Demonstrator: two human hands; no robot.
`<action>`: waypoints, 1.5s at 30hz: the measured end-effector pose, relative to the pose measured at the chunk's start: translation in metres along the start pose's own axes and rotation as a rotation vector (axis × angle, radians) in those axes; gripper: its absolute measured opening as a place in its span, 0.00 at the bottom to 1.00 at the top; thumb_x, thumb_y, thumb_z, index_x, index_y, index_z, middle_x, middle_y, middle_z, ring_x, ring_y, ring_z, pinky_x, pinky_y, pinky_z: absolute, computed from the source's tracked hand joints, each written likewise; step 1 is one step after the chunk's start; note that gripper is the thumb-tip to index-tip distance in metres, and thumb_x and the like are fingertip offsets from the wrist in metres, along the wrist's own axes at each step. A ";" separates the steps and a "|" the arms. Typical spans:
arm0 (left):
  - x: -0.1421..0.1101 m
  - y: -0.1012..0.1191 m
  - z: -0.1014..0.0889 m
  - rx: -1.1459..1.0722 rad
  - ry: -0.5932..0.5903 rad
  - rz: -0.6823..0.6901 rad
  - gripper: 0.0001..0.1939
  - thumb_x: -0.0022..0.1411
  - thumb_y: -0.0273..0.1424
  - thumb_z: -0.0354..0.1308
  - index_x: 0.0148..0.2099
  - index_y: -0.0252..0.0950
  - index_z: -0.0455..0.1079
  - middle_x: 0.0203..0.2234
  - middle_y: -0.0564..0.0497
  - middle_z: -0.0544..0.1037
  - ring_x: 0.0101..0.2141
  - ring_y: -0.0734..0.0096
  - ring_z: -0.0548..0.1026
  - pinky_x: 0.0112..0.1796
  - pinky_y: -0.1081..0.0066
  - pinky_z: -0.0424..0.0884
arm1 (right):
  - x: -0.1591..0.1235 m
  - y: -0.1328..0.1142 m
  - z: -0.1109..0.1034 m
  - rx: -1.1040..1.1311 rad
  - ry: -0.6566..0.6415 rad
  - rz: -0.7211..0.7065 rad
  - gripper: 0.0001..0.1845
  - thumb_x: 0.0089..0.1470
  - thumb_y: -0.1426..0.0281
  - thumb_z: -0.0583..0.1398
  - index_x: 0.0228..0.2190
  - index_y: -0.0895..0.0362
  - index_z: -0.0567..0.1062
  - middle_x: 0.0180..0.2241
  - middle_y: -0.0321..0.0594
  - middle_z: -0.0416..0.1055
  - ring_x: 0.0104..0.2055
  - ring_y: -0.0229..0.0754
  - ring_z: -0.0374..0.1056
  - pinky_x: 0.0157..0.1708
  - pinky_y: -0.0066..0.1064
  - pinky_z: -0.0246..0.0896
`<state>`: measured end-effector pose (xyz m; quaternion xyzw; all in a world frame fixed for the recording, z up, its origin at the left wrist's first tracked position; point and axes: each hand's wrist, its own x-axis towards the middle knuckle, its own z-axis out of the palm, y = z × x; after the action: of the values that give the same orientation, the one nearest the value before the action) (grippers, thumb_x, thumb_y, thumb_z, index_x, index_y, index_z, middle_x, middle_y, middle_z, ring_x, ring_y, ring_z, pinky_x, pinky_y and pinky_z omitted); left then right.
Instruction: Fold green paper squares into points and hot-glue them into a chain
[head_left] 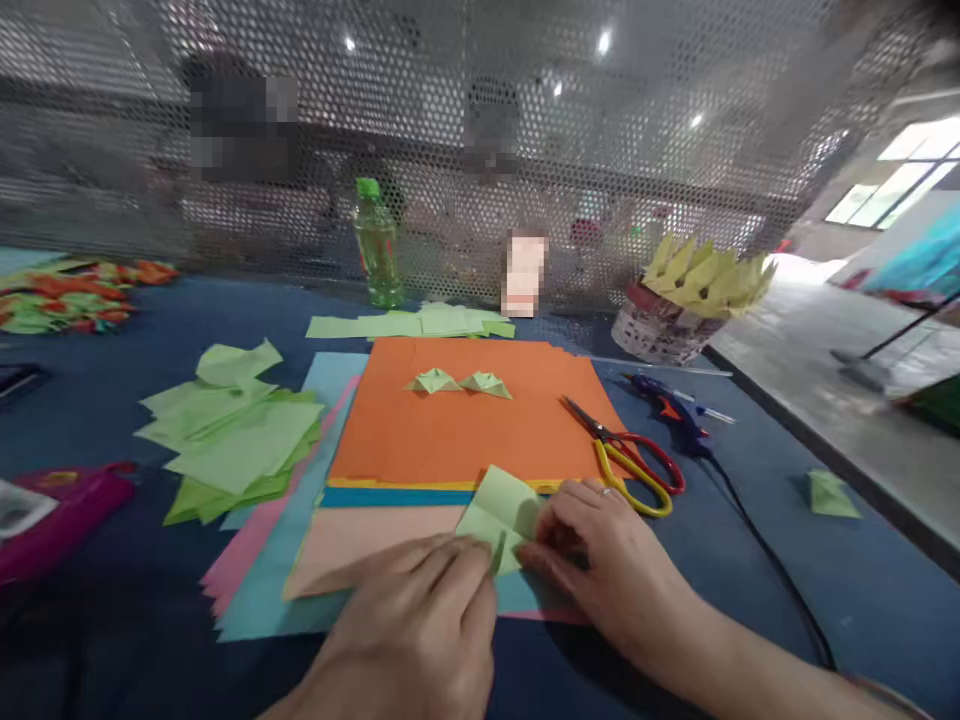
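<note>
A light green paper square (504,502) with crease lines lies over the front of a stack of coloured paper. My left hand (431,605) is closed at its lower left edge, fingertips pressed on the paper. On its right edge, my right hand (589,535) pinches the sheet between thumb and fingers. Behind the hands, the top orange sheet (472,430) bears two small folded green paper pieces (435,380). Scissors (626,455) with red and yellow handles rest across the stack's right edge.
Loose green squares (232,430) are heaped at left, near a magenta pouch (67,520). A glue gun (675,410) with a black cord lies right. Behind stand a green-capped bottle (379,245) and a tub (660,325) ringed with folded yellow paper, before a perforated metal screen (450,150).
</note>
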<state>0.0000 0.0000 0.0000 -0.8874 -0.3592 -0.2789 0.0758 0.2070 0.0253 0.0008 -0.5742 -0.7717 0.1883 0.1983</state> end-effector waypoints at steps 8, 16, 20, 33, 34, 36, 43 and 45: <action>-0.004 -0.006 0.003 0.013 -0.123 0.070 0.18 0.69 0.22 0.44 0.45 0.32 0.76 0.32 0.46 0.77 0.34 0.60 0.77 0.37 0.61 0.74 | -0.001 0.000 0.000 -0.007 -0.008 -0.014 0.09 0.56 0.68 0.66 0.27 0.54 0.72 0.29 0.35 0.71 0.34 0.43 0.63 0.34 0.33 0.53; -0.001 -0.002 0.011 0.056 -0.103 0.038 0.18 0.73 0.31 0.44 0.45 0.36 0.76 0.31 0.49 0.75 0.32 0.59 0.73 0.33 0.59 0.70 | -0.001 0.000 0.000 -0.028 -0.007 -0.011 0.09 0.55 0.69 0.66 0.26 0.54 0.72 0.29 0.35 0.71 0.34 0.43 0.64 0.33 0.33 0.52; -0.005 -0.002 0.010 0.035 -0.130 0.037 0.13 0.70 0.30 0.49 0.46 0.35 0.76 0.34 0.49 0.75 0.36 0.59 0.74 0.36 0.59 0.70 | -0.001 0.000 0.000 -0.039 -0.010 -0.011 0.09 0.54 0.69 0.66 0.26 0.54 0.72 0.30 0.35 0.72 0.34 0.43 0.63 0.33 0.33 0.52; -0.004 -0.004 0.012 0.021 -0.087 0.058 0.11 0.64 0.35 0.63 0.45 0.34 0.77 0.42 0.51 0.79 0.40 0.60 0.75 0.46 0.61 0.67 | 0.000 0.002 -0.006 0.081 -0.040 0.053 0.11 0.51 0.75 0.68 0.30 0.53 0.70 0.30 0.33 0.70 0.34 0.42 0.64 0.34 0.32 0.55; -0.004 -0.004 0.011 0.019 -0.080 0.061 0.11 0.65 0.35 0.62 0.44 0.33 0.77 0.42 0.51 0.80 0.40 0.60 0.75 0.46 0.61 0.67 | 0.001 0.002 -0.007 0.086 -0.044 0.054 0.11 0.51 0.75 0.68 0.30 0.53 0.70 0.30 0.33 0.70 0.34 0.41 0.64 0.34 0.32 0.55; -0.005 -0.003 0.010 0.025 -0.072 0.052 0.12 0.67 0.36 0.61 0.45 0.32 0.77 0.42 0.50 0.80 0.42 0.60 0.75 0.46 0.61 0.67 | 0.002 0.002 -0.008 0.098 -0.055 0.057 0.11 0.50 0.76 0.67 0.30 0.54 0.70 0.30 0.32 0.70 0.34 0.41 0.64 0.34 0.31 0.55; -0.008 -0.003 0.011 -0.018 -0.108 0.030 0.19 0.62 0.40 0.67 0.48 0.30 0.76 0.45 0.50 0.80 0.49 0.60 0.75 0.53 0.63 0.67 | 0.001 0.010 -0.008 0.153 -0.049 0.021 0.11 0.49 0.79 0.64 0.30 0.53 0.70 0.29 0.29 0.69 0.33 0.37 0.64 0.33 0.29 0.55; -0.009 -0.003 0.010 -0.041 -0.101 0.029 0.21 0.63 0.42 0.66 0.49 0.30 0.75 0.47 0.48 0.80 0.50 0.59 0.75 0.54 0.63 0.68 | 0.000 0.011 -0.010 0.167 -0.060 0.014 0.10 0.50 0.79 0.64 0.30 0.53 0.70 0.30 0.29 0.69 0.33 0.37 0.64 0.33 0.28 0.56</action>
<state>-0.0034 0.0003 -0.0137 -0.9068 -0.3437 -0.2401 0.0438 0.2212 0.0293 0.0031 -0.5551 -0.7548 0.2704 0.2212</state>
